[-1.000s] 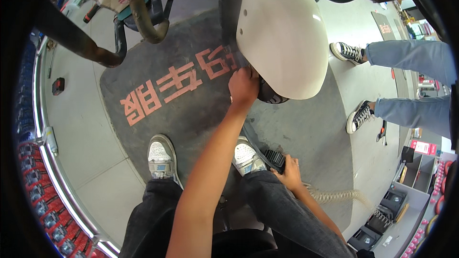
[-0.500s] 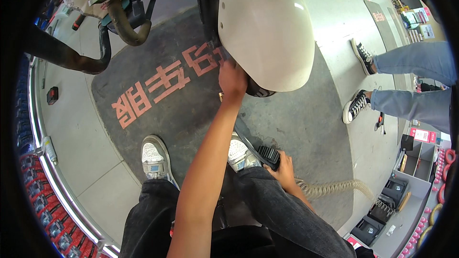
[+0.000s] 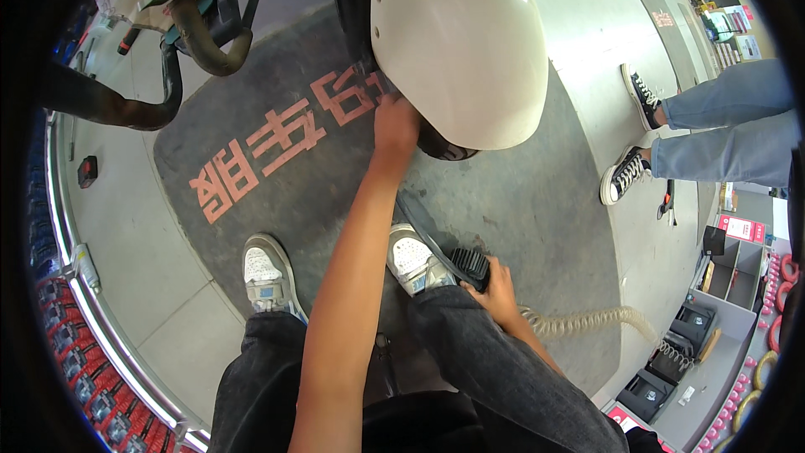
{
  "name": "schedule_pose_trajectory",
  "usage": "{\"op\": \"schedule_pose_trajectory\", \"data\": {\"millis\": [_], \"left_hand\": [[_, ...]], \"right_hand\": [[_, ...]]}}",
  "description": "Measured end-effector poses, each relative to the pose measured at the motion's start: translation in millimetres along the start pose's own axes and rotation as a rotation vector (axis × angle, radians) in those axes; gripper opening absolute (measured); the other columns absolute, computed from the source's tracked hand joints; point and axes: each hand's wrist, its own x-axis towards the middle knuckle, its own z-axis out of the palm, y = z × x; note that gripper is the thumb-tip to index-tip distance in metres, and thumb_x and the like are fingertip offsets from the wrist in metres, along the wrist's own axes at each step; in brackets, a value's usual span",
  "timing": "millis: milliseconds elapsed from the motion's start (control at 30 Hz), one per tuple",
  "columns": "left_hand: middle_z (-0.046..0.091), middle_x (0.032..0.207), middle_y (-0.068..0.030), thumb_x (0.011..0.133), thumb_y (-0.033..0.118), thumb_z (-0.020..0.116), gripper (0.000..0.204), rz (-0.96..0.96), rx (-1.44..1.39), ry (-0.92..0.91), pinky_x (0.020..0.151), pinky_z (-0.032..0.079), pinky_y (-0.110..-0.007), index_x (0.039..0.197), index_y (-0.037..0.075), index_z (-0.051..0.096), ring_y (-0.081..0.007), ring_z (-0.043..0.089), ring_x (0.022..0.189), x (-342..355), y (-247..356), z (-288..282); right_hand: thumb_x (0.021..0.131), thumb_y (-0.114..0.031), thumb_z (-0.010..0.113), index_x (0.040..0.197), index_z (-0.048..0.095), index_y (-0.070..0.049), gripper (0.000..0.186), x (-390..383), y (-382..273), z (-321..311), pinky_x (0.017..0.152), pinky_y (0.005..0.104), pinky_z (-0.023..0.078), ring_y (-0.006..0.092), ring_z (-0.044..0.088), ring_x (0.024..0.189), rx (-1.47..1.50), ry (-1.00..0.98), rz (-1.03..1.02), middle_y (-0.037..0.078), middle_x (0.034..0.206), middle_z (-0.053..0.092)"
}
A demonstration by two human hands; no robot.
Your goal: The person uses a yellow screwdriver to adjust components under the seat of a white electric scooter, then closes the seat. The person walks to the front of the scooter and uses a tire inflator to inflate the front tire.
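Note:
Beside the black tyre [image 3: 440, 146], under the lower left edge of a cream-white fender [image 3: 461, 50], is my left hand [image 3: 397, 124]. Its fingers are curled in toward the wheel, and their tips are hidden, along with whatever they grip. My right hand [image 3: 497, 295] is by my right knee, closed around a black ribbed tyre inflator [image 3: 471, 265]. From the inflator a thin black hose [image 3: 423, 231] runs up past my right shoe toward the wheel. A clear coiled air hose [image 3: 579, 320] stretches from near my right wrist to the right.
A dark rubber mat [image 3: 327, 193] with red lettering lies under the vehicle and my shoes. At the upper left, bent metal bars [image 3: 142, 105] stick out. Another person's sneakers [image 3: 625, 174] stand on the right. A grey shelf unit [image 3: 721, 340] stands lower right, a chrome rail [image 3: 92, 319] left.
The view has shifted slightly, so the fender and my left hand appear a little farther left and higher. Both hands keep their places at the wheel and on the inflator.

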Motion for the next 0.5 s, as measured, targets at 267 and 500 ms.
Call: {"op": "schedule_pose_trajectory", "data": {"millis": [267, 500], "left_hand": [[0.074, 0.099, -0.0193, 0.103, 0.056, 0.046, 0.060, -0.480, 0.690, -0.065, 0.080, 0.056, -0.053, 0.100, 0.007, 0.079, -0.0410, 0.072, 0.092, -47, -9, -82], [0.075, 0.085, -0.0141, 0.101, 0.056, 0.049, 0.056, -0.698, 0.630, -0.275, 0.073, 0.057, -0.046, 0.092, 0.008, 0.078, -0.0330, 0.075, 0.081, -86, 6, -109]], "right_hand": [[0.078, -0.023, 0.086, 0.128, 0.053, -0.004, 0.062, 9, -1, -21, 0.092, 0.0481, 0.047, 0.0406, 0.057, 0.104, 0.031, -0.091, -0.030, 0.021, 0.108, 0.064], [0.075, -0.027, 0.082, 0.121, 0.055, -0.004, 0.058, 22, -17, -57, 0.086, 0.0474, 0.049, 0.0399, 0.058, 0.099, -0.048, -0.153, -0.069, 0.019, 0.104, 0.065]]}}
